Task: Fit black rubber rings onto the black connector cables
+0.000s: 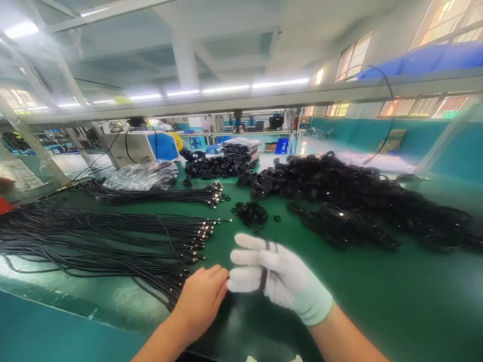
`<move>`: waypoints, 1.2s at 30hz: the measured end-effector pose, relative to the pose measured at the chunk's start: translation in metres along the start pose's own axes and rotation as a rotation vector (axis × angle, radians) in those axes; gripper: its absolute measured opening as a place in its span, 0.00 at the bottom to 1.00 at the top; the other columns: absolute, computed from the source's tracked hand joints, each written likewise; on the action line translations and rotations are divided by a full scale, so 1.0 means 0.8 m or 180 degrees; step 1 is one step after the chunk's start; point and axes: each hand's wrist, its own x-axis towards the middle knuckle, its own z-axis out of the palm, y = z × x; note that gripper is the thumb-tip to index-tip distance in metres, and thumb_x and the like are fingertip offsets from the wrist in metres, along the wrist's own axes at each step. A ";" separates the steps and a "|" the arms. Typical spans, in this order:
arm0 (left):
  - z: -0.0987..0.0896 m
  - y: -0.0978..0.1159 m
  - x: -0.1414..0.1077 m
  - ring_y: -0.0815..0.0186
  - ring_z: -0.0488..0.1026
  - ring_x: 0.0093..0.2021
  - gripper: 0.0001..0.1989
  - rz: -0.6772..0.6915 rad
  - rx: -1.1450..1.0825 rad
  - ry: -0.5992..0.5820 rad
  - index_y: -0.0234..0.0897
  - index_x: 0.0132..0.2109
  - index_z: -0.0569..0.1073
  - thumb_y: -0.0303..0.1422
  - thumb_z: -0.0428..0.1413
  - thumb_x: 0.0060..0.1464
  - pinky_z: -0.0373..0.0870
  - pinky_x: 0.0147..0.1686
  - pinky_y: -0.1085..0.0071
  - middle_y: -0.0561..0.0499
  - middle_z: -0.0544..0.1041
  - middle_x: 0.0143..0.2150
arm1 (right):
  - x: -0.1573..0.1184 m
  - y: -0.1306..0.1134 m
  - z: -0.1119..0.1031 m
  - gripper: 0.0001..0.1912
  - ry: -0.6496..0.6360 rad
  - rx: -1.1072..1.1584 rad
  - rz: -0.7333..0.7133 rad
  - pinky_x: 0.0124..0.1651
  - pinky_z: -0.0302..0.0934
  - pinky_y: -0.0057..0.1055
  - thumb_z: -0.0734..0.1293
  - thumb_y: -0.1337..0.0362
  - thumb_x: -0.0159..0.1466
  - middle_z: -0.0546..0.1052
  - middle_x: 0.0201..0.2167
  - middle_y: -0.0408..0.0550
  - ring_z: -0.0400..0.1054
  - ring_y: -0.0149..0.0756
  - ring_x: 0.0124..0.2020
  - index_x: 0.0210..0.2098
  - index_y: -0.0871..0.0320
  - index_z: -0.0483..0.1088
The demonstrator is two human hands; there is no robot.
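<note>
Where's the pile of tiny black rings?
In the head view's centre, the tiny black rings lie beyond the right hand, between cable tips on the left and the black heap.

Glossy green tabletop; crinkly clear plastic bags; white cloth glove.

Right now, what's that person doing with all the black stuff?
The right hand, in a white glove, has black bands around its fingers. The bare left hand is at its fingertips; I can't see if it holds anything. Black cables lie at left, small rings in the middle, and coils heaped at right.
</note>
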 end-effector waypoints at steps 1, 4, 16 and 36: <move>-0.001 0.011 -0.008 0.64 0.71 0.31 0.12 0.0072 0.0147 -0.0115 0.38 0.35 0.73 0.29 0.45 0.60 0.62 0.32 0.70 0.51 0.75 0.32 | 0.002 -0.001 0.000 0.21 0.0145 -0.0064 -0.0028 0.48 0.61 0.49 0.72 0.63 0.55 0.76 0.36 0.49 0.72 0.39 0.36 0.47 0.58 0.68; -0.015 0.044 -0.018 0.65 0.69 0.27 0.12 0.0397 0.0330 -0.0191 0.37 0.32 0.71 0.25 0.45 0.58 0.59 0.29 0.69 0.52 0.74 0.30 | 0.004 0.003 -0.002 0.20 0.0561 -0.0318 -0.0021 0.48 0.61 0.45 0.72 0.63 0.55 0.76 0.39 0.52 0.72 0.41 0.38 0.47 0.59 0.68; -0.081 0.006 0.051 0.69 0.71 0.32 0.05 0.0111 -0.2402 -0.0771 0.34 0.32 0.76 0.32 0.61 0.47 0.65 0.30 0.77 0.53 0.75 0.31 | -0.005 0.043 -0.004 0.25 -0.0648 -0.0078 0.1246 0.42 0.62 0.46 0.72 0.59 0.53 0.73 0.33 0.55 0.72 0.47 0.37 0.46 0.67 0.66; -0.011 0.050 -0.009 0.65 0.68 0.29 0.11 0.0304 0.0257 0.0094 0.38 0.32 0.69 0.27 0.45 0.59 0.56 0.32 0.67 0.52 0.72 0.28 | 0.003 0.006 -0.010 0.20 0.0760 -0.0480 -0.0259 0.55 0.57 0.50 0.69 0.65 0.59 0.75 0.46 0.55 0.72 0.45 0.44 0.50 0.60 0.67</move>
